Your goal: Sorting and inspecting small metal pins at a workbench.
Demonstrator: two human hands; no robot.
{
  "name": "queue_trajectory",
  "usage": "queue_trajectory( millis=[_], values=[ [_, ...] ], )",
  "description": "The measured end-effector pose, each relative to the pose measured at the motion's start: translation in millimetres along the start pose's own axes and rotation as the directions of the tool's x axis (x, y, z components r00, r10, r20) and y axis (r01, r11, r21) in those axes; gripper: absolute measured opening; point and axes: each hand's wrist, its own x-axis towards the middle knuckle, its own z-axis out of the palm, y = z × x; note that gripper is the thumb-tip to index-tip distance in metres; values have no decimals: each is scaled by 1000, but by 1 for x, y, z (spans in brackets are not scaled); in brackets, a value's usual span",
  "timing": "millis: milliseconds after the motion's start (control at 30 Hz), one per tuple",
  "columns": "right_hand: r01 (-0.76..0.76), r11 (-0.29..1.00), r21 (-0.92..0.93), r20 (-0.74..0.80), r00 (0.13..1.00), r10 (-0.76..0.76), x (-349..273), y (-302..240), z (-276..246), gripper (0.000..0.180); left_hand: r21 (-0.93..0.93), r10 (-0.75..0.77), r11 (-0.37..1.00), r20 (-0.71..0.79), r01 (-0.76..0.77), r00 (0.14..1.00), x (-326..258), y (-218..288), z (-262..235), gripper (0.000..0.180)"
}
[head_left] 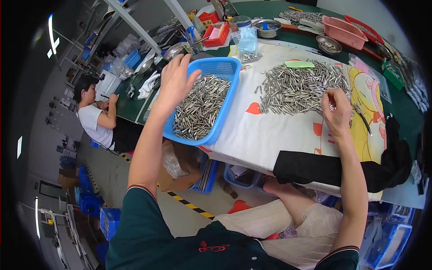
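Observation:
My left hand (177, 83) is raised over the left side of a blue plastic basket (228, 101), its fingers stretched and the thumb apart, with nothing seen in it. Many small silvery metal pins (202, 105) fill the basket. At the right edge of a wide pile of similar metal pins (297, 87), my right hand (336, 110) has its fingers curled together in a pinch. Whatever the right fingertips hold, if anything, cannot be made out. Tweezers (362, 119) with dark tips lie on the cloth just right of that hand. A green slip (299, 64) rests on the pile.
A printed white and yellow cloth (243, 141) covers the table, with a black garment (310, 166) along its near edge. Pink basket (344, 32), metal bowls (328, 45) and a red box (216, 35) stand at the back. Another person (96, 112) sits at far left.

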Motion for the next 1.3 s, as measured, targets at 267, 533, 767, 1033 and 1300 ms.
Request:
queue_trajectory(
  millis=[267,533,767,1033,1300],
  values=[
    [-146,977,156,79,988,135,0,-9,-4,5,-865,81,200,483,460,872,45,183,6,27],
    [-200,962,184,4,979,202,-2,-4,3,6,-612,209,-496,604,616,769,51,263,69,22],
    [-358,910,211,41,933,357,-1,-3,-3,11,-605,68,-567,642,559,764,49,266,64,25],
    [-284,908,308,-15,953,303,-4,-10,-1,13,-520,68,-689,648,505,759,40,269,63,24],
    [-182,962,201,-37,980,194,-6,-9,2,11,-649,27,-528,632,547,775,37,262,69,21]
  ],
)
